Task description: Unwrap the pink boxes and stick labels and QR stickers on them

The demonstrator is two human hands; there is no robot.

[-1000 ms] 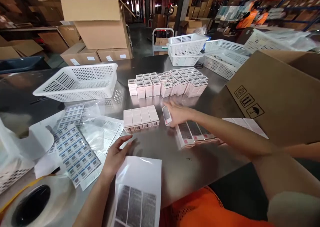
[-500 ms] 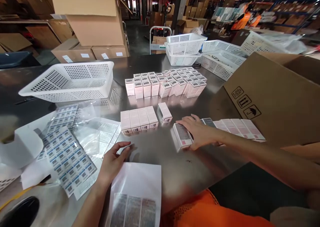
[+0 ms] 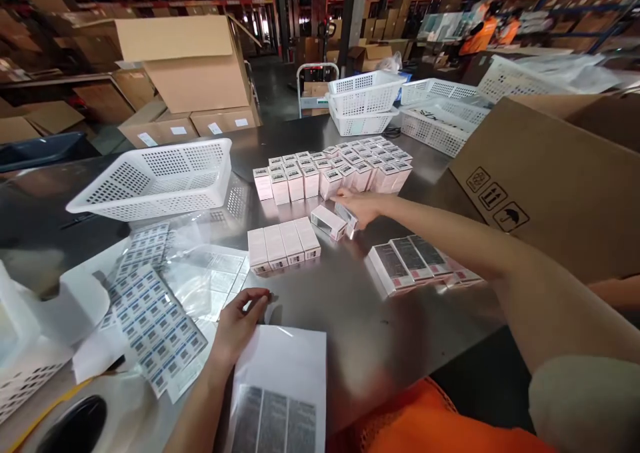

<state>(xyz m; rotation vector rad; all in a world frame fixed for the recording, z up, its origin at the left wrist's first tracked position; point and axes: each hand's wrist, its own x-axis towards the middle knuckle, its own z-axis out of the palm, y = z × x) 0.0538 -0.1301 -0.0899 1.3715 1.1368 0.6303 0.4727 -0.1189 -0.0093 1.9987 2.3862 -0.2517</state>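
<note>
My right hand (image 3: 361, 206) reaches over the table with its fingers round a small carton (image 3: 347, 220). Close beside that carton lies another small pale pink box (image 3: 327, 222) with a dark panel. My left hand (image 3: 243, 316) hovers at the top edge of a white label sheet (image 3: 295, 353), thumb and forefinger pinched together. What sits between those fingertips, if anything, is too small to make out. Ahead of this hand is a row of several pale boxes (image 3: 284, 243) lying flat. Boxes with dark labels (image 3: 413, 260) lie in a row below my right forearm.
Several upright pink boxes (image 3: 305, 176) stand grouped behind. A white basket (image 3: 165, 180) is at the left, and stacked baskets (image 3: 365, 96) are at the back. QR sticker sheets (image 3: 155, 330) lie at the left. A large cardboard box (image 3: 540, 186) stands at the right.
My right hand has moved left and away from me, from the dark-labelled row to the single box, and now holds a small carton there. My left hand keeps its pinch by the sheet.
</note>
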